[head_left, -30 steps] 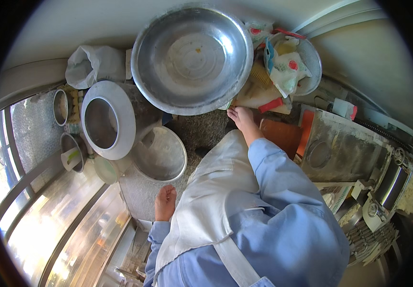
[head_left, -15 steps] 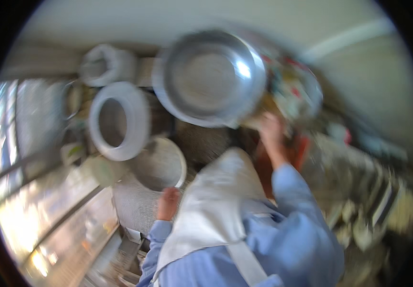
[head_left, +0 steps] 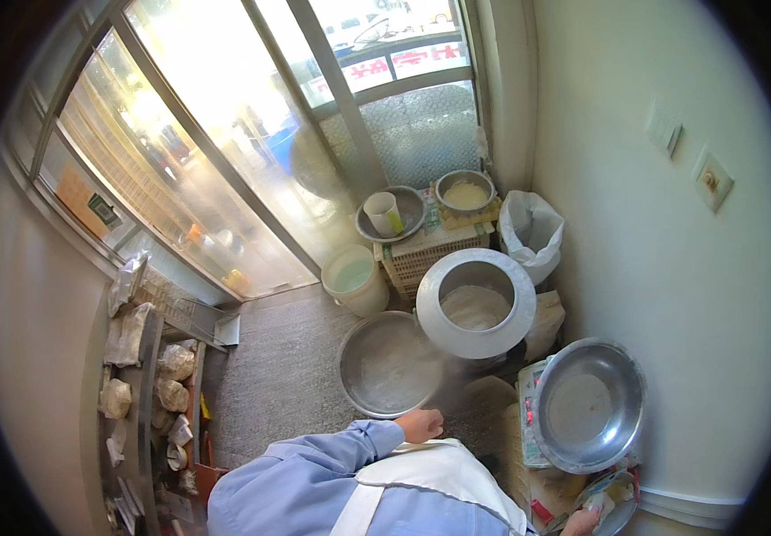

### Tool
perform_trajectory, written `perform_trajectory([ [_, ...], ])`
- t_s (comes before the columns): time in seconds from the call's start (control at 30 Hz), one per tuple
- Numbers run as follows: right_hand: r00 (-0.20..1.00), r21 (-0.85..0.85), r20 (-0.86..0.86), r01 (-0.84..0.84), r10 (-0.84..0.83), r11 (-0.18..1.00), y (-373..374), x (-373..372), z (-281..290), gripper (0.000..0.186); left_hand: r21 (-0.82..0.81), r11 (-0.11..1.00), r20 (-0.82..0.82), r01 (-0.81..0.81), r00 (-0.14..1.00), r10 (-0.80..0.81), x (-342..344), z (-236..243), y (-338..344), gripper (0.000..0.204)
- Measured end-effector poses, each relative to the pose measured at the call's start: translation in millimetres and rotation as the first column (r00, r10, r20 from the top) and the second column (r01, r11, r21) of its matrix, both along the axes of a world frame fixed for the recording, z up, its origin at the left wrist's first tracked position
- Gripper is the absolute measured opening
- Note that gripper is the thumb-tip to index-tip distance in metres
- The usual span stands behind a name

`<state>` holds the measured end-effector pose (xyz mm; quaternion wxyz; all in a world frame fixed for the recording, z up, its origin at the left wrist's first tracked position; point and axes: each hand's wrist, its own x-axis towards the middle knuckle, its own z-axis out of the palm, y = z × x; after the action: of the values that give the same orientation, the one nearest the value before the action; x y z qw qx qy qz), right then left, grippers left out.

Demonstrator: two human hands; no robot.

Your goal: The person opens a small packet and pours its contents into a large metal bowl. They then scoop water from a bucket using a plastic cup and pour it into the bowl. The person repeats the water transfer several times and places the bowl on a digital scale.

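Head view, lower centre: left hand (head_left: 419, 424) grips the floured basin (head_left: 391, 364) rim, fingers curled over it; tipping could spill flour. Right hand (head_left: 579, 521), lower right edge, touches packets (head_left: 613, 498); finger state cannot be told.

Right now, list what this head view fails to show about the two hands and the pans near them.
- Right hand: cut off by the lower edge; its grip cannot be told.
- Left hand: seen from behind at the rim of the wide floor pan; fingers hidden, so grip unclear.
- Shiny basin: what it rests on is hidden beneath it.
- Big pot: pale contents, too small to identify.
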<state>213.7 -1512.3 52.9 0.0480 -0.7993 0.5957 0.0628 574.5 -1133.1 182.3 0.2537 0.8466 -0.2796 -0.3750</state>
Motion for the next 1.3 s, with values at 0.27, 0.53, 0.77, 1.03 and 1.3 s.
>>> perform_trajectory([
  [0.27, 0.830, -0.024, 0.457, 0.370, -0.319, 0.929, -65, -54, 38, 0.031, -0.040, 0.999, 0.002, 0.015, 1.000, -0.015, 14, -22, -16, 0.025],
  [0.53, 0.865, -0.536, 0.482, 0.165, 0.140, 0.828, -51, -26, 181, 0.021, -0.272, 0.956, 0.040, 0.113, 0.994, -0.106, 22, -4, -41, 0.018],
  [0.77, 0.573, -0.270, 0.783, -0.041, 0.244, 0.962, 33, 100, 262, 0.025, -0.633, 0.740, 0.072, 0.226, 0.970, -0.234, 24, 92, -112, 0.044],
  [1.03, 0.124, -0.109, 0.971, -0.524, 0.202, 0.844, 131, 219, 298, 0.014, -0.806, 0.592, -0.280, -0.025, 0.896, -0.345, 9, 142, -120, 0.063],
  [1.3, 0.062, 0.085, 0.996, -0.569, -0.060, 0.818, 164, 243, 289, 0.020, -0.825, 0.543, -0.469, -0.159, 0.729, -0.499, 11, 144, -94, 0.067],
])
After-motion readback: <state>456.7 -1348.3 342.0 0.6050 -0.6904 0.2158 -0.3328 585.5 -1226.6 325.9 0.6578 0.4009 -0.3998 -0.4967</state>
